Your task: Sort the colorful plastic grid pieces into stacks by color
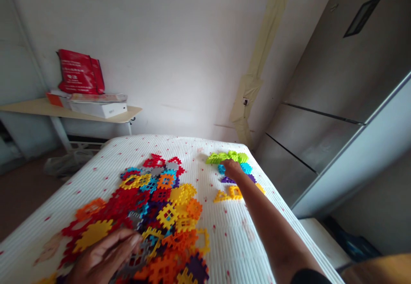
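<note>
A big mixed pile of plastic interlocking building pieces (pixel 154 215) in red, orange, yellow, blue, purple and grey spreads over the cloth-covered surface. My left hand (pixel 104 252) is low over the pile's near left part, thumb and fingertips together beside a grey piece; anything between them is hidden. On the right, my right hand (pixel 232 169) reaches out with bent fingers over blue pieces (pixel 246 168), and what its fingertips grip cannot be made out. Just beyond lie green pieces (pixel 227 157). Nearer are purple pieces (pixel 228 180) and yellow pieces (pixel 235 192), partly behind my forearm.
The white ribbed cover (pixel 205 140) has small red marks. A side table (pixel 28 107) at the back left bears a red bag (pixel 80 72) and a white box (pixel 104 107). Along the right stands a grey fridge (pixel 324 87). A wall socket (pixel 245 101) is behind.
</note>
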The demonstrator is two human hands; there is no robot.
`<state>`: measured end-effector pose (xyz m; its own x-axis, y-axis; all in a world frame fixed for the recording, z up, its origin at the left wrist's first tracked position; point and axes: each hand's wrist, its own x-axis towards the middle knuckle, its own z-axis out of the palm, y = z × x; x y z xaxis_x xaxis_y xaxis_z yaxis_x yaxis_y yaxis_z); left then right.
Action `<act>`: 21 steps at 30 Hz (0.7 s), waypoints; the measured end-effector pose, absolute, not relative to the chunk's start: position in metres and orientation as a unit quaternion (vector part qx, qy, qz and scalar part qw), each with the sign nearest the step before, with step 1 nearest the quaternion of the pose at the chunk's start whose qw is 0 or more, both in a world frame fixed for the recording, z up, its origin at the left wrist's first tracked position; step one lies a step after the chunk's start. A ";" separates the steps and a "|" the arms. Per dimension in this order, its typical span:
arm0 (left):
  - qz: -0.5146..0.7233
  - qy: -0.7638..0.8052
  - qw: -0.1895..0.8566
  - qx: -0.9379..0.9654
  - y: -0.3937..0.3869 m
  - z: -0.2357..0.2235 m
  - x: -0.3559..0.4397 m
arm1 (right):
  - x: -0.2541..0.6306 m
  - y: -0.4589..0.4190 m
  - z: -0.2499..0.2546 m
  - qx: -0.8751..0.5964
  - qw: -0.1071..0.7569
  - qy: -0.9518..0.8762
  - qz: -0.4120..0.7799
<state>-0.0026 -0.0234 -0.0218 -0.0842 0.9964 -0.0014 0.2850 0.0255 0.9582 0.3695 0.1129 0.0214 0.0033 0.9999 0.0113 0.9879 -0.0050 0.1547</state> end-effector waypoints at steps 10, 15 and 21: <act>0.493 0.659 0.215 0.526 -0.020 0.028 -0.041 | 0.323 0.080 0.038 0.604 -0.109 0.789 0.036; 0.434 0.675 0.102 0.587 -0.008 0.016 -0.069 | 0.259 0.038 0.046 0.428 -0.205 0.878 -0.067; 0.347 0.699 0.056 0.623 0.009 -0.008 -0.091 | 0.197 0.005 0.039 0.344 -0.128 0.926 -0.090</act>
